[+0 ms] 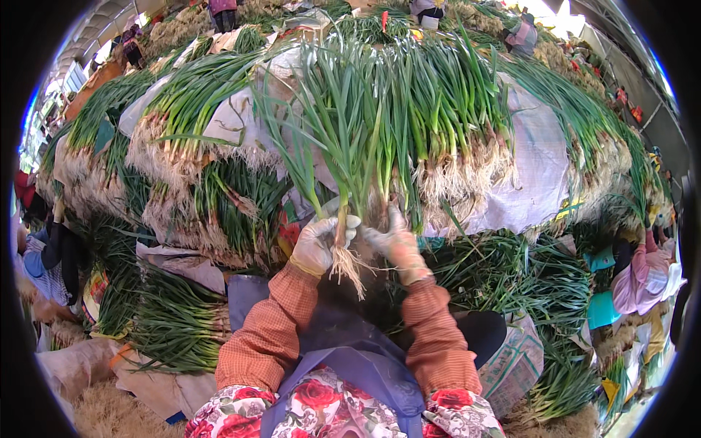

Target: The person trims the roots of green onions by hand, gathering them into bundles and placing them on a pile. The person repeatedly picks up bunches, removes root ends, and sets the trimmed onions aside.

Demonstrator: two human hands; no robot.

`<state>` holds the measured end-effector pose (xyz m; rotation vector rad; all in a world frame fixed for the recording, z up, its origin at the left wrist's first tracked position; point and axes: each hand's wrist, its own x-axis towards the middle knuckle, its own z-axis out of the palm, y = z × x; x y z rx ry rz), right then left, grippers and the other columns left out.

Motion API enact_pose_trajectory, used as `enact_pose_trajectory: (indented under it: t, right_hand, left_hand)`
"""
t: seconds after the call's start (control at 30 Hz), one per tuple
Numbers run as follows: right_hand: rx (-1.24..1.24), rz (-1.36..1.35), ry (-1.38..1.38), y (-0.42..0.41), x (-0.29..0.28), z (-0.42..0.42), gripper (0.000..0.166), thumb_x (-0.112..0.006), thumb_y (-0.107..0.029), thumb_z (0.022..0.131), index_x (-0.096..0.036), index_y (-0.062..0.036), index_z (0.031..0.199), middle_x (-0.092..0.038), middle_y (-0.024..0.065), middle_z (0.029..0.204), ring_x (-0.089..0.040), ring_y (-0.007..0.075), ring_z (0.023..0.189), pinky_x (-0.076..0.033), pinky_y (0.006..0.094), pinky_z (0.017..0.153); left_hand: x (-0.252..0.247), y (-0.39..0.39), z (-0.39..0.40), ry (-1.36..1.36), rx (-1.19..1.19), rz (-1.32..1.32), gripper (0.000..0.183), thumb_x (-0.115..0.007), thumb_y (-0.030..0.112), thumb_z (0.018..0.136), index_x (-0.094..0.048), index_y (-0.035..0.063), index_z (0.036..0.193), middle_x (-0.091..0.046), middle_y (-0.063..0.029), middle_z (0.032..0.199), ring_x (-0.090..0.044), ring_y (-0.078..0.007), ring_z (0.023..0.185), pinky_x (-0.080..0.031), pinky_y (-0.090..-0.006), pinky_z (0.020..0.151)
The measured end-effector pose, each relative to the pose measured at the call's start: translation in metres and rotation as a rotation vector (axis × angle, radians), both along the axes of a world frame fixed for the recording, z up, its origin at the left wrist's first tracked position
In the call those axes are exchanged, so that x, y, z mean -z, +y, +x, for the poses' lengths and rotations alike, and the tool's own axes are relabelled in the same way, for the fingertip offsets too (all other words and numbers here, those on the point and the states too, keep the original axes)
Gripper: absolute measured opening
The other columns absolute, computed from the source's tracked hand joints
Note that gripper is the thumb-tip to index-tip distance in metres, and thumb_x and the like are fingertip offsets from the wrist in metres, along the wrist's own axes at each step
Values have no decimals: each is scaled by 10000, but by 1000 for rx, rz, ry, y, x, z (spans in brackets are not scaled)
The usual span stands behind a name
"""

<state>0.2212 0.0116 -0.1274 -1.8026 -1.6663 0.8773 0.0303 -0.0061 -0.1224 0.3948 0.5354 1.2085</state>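
Observation:
My left hand (323, 243), in a pale glove, is closed around the lower stalk of a green garlic plant (341, 219), whose whitish roots hang down over the palm. My right hand (400, 241), also gloved and slightly blurred, is just to the right, with its thumb and fingers at the root end of another stalk (392, 189); whether it grips that stalk cannot be told. Long green leaves rise from both stalks over the heap. Directly behind, a thick row of plants (465, 109) lies with roots toward me on white woven sheeting (526, 164).
More plants lie in bundles at the left (181, 317) and in a loose pile at the right (509, 268). A printed woven sack (512, 361) is near my right knee. Co-workers sit at the far left (49, 263) and far right (646, 274), beside a teal tub (602, 310).

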Motion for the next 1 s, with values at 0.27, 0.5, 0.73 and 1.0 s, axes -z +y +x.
enact_pose_trajectory:
  t: [0.27, 0.5, 0.73, 1.0]
  right_hand:
    - [15, 209, 904, 67, -21, 16, 459, -632, -69, 877, -476, -54, 1308, -629, 46, 854, -589, 157, 650, -499, 286, 546]
    - [-130, 794, 362, 41, -97, 33, 364, -624, -88, 905, -552, -48, 1259, -617, 164, 1178, -644, 235, 1024, -560, 295, 801]
    - [-472, -239, 809, -10, -48, -6, 190, -614, -236, 947, -614, -51, 989, -621, 34, 849, -587, 113, 762, -471, 256, 633]
    - [27, 190, 1022, 51, -78, 57, 122, -533, -120, 962, -628, -48, 989, -693, 102, 907, -663, 153, 807, -559, 278, 692]
  left_hand:
    - [-35, -13, -14, -66, 221, 305, 647, -632, 226, 915, -337, 2, 1446, -679, -68, 874, -602, -118, 679, -495, -225, 599]
    - [-37, -31, -10, 97, 169, 264, 736, -653, 189, 886, -257, 58, 1492, -668, -124, 1088, -672, -203, 892, -559, -325, 788]
    - [-23, -25, 8, 246, 141, 222, 639, -645, 122, 880, -344, 48, 1440, -644, -116, 1098, -667, -241, 912, -565, -340, 801]
    - [-9, -21, -34, 306, 130, 84, 568, -639, 110, 878, -432, -3, 1394, -677, -78, 801, -644, -123, 672, -539, -223, 607]
